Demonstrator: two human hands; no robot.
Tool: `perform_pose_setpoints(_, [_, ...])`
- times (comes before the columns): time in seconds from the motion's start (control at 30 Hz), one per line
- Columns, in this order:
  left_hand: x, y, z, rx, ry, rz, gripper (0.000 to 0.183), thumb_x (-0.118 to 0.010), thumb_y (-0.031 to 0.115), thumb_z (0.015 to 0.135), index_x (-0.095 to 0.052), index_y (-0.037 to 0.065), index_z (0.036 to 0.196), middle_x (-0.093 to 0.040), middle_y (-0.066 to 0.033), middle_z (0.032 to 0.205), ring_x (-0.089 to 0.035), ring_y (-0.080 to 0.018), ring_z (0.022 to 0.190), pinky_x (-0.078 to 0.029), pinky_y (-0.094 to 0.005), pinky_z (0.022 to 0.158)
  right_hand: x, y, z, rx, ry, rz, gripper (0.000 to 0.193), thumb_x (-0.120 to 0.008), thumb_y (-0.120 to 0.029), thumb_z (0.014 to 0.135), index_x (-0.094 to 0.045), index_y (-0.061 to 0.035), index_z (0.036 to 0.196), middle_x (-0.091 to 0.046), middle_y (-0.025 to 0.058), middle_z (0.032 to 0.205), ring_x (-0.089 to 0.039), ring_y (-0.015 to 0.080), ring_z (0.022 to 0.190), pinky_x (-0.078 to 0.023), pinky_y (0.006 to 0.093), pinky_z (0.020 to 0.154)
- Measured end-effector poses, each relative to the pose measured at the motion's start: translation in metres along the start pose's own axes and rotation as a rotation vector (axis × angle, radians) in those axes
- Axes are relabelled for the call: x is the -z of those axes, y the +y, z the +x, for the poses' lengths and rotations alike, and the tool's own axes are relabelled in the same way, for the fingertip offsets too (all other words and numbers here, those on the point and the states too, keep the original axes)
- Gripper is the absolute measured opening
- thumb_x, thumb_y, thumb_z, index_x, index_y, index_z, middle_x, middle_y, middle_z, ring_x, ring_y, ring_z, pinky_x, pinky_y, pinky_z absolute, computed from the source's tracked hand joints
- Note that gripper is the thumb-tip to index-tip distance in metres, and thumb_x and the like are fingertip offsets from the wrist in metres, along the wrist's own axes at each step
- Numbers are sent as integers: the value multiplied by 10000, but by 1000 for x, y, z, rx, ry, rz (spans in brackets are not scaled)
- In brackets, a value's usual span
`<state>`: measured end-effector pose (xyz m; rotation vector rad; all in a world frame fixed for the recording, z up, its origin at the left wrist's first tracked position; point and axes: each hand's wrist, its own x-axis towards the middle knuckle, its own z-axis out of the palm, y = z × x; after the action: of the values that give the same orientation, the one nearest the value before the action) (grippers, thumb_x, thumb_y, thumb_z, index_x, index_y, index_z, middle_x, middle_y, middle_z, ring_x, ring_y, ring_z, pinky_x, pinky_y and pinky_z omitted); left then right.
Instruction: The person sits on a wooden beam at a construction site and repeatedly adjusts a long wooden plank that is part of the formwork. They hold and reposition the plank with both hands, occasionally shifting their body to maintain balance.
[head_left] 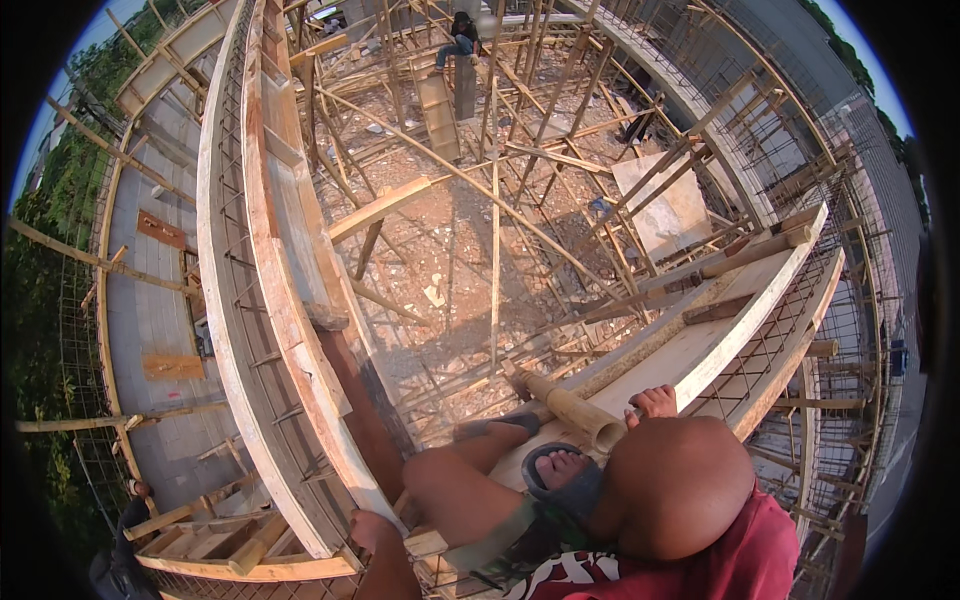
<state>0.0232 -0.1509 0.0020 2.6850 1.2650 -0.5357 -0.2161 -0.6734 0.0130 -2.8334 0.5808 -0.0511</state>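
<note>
My left hand (372, 531) is closed over the near end of a long pale wooden formwork board (312, 385) at the left. Rebar runs in the trough beside that board. My right hand (654, 402) has its fingers curled at the near end of another formwork board (755, 305) on the right; its palm is hidden. Just left of it lies a thick bamboo pole (575, 408), its hollow end toward me. My bent legs and a sandalled foot (560, 468) are between the two hands, the foot resting on the timber.
Far below is rubble-strewn ground (430, 250) crossed by slanting wooden props (495, 260). A plywood sheet (660, 205) leans at the right. Another person (462, 35) sits high on a column form at the far side. Rebar cages (840, 240) line the right edge.
</note>
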Motion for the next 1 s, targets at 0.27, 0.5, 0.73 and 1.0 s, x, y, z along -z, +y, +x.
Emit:
perform_pose_setpoints(0.27, [10, 16, -5, 184, -16, -78, 340, -362, 177, 1050, -650, 15, 1131, -709, -216, 1143, -716, -376, 1032, -602, -466, 855, 18, -18, 9, -79, -65, -11, 237, -744, -282, 734, -719, -102, 887, -700, 78, 867, -636, 286, 890, -407, 452, 957])
perform_pose_setpoints(0.5, [22, 23, -25, 80, 40, -33, 536, -360, 339, 1007, -715, -50, 1106, -711, -259, 1142, -689, -439, 1043, -522, -517, 959, 13, -13, 8, -29, -25, -10, 237, -761, -286, 717, -709, -96, 849, -695, 80, 843, -636, 286, 864, -413, 459, 929])
perform_pose_setpoints(0.73, [7, 12, -5, 227, 16, -237, 581, -361, 367, 984, -710, -78, 1118, -705, -277, 1151, -685, -440, 1063, -520, -512, 969, 13, -13, 9, -12, -20, -12, 233, -765, -282, 715, -707, -96, 844, -688, 81, 832, -629, 287, 847, -415, 459, 909])
perform_pose_setpoints(1.0, [9, 12, -5, 240, -8, -233, 569, -365, 384, 976, -717, -34, 1136, -697, -257, 1184, -666, -436, 1097, -494, -555, 987, 13, -14, 9, -20, -18, -14, 239, -758, -292, 719, -705, -97, 848, -682, 79, 823, -625, 287, 840, -416, 456, 897])
